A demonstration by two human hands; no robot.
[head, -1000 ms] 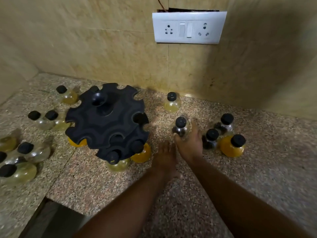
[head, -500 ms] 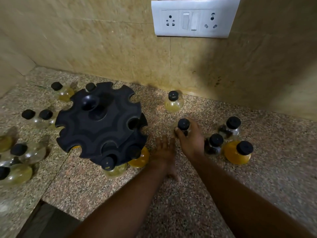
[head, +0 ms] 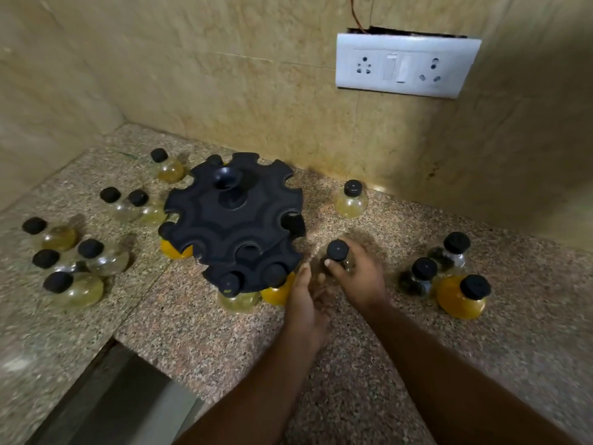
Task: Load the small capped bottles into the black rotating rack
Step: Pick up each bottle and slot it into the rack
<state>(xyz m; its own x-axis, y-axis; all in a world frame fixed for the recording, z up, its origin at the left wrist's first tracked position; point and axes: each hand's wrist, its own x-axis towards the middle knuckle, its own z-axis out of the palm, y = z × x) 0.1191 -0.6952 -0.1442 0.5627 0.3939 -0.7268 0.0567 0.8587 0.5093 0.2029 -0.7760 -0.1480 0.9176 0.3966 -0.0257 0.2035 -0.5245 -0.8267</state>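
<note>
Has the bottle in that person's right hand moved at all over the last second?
Yes. The held bottle now sits closer to the black rack, leftward, and farther from the three bottles on the right.

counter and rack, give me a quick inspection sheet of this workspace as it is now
surface: speckled granite counter, dry.
job's things: black rack with bottles hung in its front slots; loose capped bottles on both sides.
clutter: nothing seen.
hands: right hand grips a small bottle beside the rack; left hand open, empty, next to it.
cables: thin wire above the switchboard.
surroundings: tiled wall.
</note>
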